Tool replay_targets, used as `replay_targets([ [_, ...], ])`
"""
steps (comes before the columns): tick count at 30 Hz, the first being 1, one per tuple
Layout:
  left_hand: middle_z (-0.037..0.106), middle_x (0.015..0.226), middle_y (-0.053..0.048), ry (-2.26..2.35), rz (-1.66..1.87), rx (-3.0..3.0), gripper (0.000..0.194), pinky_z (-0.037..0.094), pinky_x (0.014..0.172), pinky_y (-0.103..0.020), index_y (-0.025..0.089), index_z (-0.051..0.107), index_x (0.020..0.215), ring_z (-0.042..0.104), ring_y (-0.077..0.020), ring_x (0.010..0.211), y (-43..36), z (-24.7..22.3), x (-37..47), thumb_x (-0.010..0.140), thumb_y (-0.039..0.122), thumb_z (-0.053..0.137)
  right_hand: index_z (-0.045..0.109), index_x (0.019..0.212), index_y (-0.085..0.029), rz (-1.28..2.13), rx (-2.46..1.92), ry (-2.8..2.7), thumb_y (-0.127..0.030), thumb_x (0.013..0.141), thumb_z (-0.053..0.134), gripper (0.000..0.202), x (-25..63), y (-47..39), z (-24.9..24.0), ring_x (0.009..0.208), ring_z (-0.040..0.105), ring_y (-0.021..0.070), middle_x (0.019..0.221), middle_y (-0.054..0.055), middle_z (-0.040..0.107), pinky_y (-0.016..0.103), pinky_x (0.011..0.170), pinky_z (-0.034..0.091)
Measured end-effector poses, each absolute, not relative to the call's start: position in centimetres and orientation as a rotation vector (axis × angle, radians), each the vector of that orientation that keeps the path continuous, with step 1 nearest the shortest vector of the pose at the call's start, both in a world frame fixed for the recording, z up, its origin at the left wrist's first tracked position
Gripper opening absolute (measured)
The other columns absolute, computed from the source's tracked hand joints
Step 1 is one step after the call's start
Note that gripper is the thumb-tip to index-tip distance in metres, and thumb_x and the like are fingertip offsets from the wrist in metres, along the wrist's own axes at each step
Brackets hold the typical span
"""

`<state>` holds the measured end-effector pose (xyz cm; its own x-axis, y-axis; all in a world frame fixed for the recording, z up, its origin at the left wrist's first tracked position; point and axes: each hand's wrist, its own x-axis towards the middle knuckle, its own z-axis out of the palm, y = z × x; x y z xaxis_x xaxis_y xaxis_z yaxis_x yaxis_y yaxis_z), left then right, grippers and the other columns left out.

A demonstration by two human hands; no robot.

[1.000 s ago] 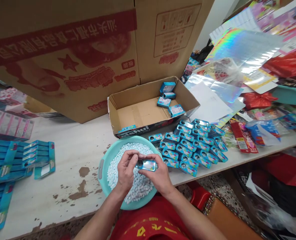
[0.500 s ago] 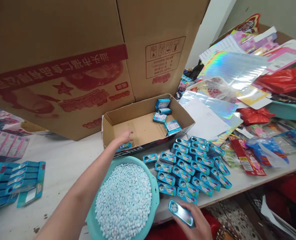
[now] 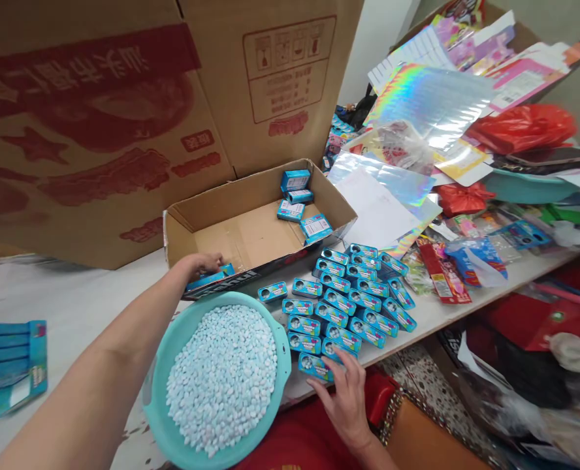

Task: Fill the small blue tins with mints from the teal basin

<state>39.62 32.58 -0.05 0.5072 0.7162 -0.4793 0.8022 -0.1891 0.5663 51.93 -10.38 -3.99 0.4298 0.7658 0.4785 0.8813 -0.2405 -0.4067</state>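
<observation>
My left hand (image 3: 199, 264) reaches over the teal basin into the low cardboard tray (image 3: 270, 186) and closes its fingers on a flat blue pack (image 3: 214, 276) at the tray's near-left corner. My right hand (image 3: 343, 391) lies at the table's front edge, fingers spread, its tips touching the nearest blue tin (image 3: 315, 367) of the rows of blue tins (image 3: 349, 303). The teal basin (image 3: 172, 339) of small pale-blue candies (image 3: 221, 375) sits between my arms. Several small blue boxes (image 3: 297, 202) lie at the back of the tray.
A big cardboard carton (image 3: 123, 98) stands behind the tray. Holographic sheets (image 3: 417, 104), a red bag (image 3: 520, 127) and mixed packaging crowd the table's right side. Flat blue cards (image 3: 10, 362) lie at the far left. A red stool (image 3: 385, 398) stands below the table edge.
My hands parted from over the basin. The left went forward into the tray and took the blue pack. The right carried the filled tin to the front of the rows and let it go.
</observation>
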Motion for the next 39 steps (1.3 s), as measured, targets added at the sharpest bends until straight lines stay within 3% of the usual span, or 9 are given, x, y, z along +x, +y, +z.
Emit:
replay_targets([
  [7,0.063,0.098,-0.005,1.144,0.389,1.882,0.039,0.044,0.081,-0.031,0.019,0.059,0.094,0.056,-0.0222,0.095,29.6,6.6,36.2,0.058,0.031,0.071,0.052,0.113,-0.024,-0.282,-1.898,-1.295,-0.028,0.081,0.064,0.034,51.1,-8.3,0.4,0.107,0.05,0.03,0.111,0.011,0.052,0.048,0.087,0.045],
  [12,0.065,0.089,-0.007,0.894,0.515,1.124,0.048,0.048,0.06,-0.028,0.019,0.059,0.101,0.062,-0.0187,0.072,19.7,9.2,34.0,0.062,0.042,0.074,0.044,0.124,-0.025,-0.195,-1.7,-1.298,-0.024,0.08,0.066,0.049,49.4,-3.9,3.5,0.107,0.052,0.0279,0.113,0.011,0.051,0.048,0.088,0.047],
  [15,0.063,0.076,-0.003,0.99,0.37,0.848,0.042,0.042,0.046,-0.023,0.019,0.059,0.098,0.055,-0.0123,0.052,14.2,8.0,34.1,0.066,0.043,0.072,0.039,0.131,-0.027,-0.159,-1.545,-1.475,-0.026,0.074,0.072,0.066,48.9,-1.7,4.2,0.122,0.044,0.0314,0.127,0.013,0.047,0.051,0.095,0.045],
  [17,0.063,0.077,-0.002,1.014,0.321,0.77,0.04,0.043,0.049,-0.023,0.02,0.059,0.097,0.055,-0.0119,0.055,11.6,7.0,34.2,0.065,0.04,0.073,0.042,0.13,-0.03,-0.042,-1.474,-1.654,-0.022,0.077,0.067,0.059,48.8,-0.7,4.1,0.129,0.039,0.0312,0.132,0.01,0.049,0.052,0.099,0.041],
  [21,0.062,0.074,-0.004,1.074,0.243,0.955,0.04,0.046,0.054,-0.027,0.018,0.065,0.09,0.058,-0.0175,0.064,10.2,5.1,32.8,0.073,0.053,0.06,0.055,0.116,-0.027,0.359,-1.438,-1.629,-0.018,0.08,0.057,0.037,48.2,-0.1,3.9,0.105,0.061,0.0235,0.109,0.005,0.067,0.047,0.096,0.043],
  [24,0.064,0.091,-0.01,1.29,0.36,1.381,0.046,0.047,0.079,-0.038,0.018,0.066,0.095,0.059,-0.0272,0.092,11.6,2.2,30.8,0.08,0.057,0.047,0.06,0.103,-0.023,0.654,-1.571,-1.152,-0.033,0.07,0.072,0.036,47.8,-1.0,4.1,0.085,0.066,0.0228,0.094,0.005,0.07,0.038,0.079,0.052],
  [28,0.054,0.127,-0.013,1.409,0.412,1.712,0.044,0.021,0.109,-0.043,0.018,0.059,0.113,0.037,-0.0308,0.128,13.3,-2.9,30.2,0.079,0.046,0.053,0.059,0.099,-0.02,0.91,-1.609,-0.59,-0.041,0.062,0.078,0.046,48.2,-3.0,3.8,0.082,0.067,0.0238,0.091,0.005,0.071,0.037,0.077,0.054],
  [32,0.056,0.123,-0.01,1.407,0.316,1.65,0.039,0.024,0.107,-0.042,0.021,0.06,0.109,0.041,-0.0294,0.124,12.9,-5.4,32.6,0.08,0.047,0.052,0.057,0.102,-0.018,0.952,-1.546,-0.347,-0.041,0.062,0.078,0.051,48.8,-4.2,2.6,0.088,0.066,0.0258,0.099,0.008,0.07,0.042,0.083,0.053],
  [39,0.061,0.119,-0.014,1.401,0.245,1.34,0.046,0.034,0.098,-0.043,0.02,0.065,0.089,0.047,-0.0373,0.12,11.4,-4.3,33.8,0.061,0.056,0.07,0.057,0.107,-0.019,0.997,-1.444,-0.309,-0.043,0.067,0.074,0.05,48.0,-3.5,1.6,0.091,0.064,0.024,0.1,0.007,0.069,0.041,0.084,0.052],
])
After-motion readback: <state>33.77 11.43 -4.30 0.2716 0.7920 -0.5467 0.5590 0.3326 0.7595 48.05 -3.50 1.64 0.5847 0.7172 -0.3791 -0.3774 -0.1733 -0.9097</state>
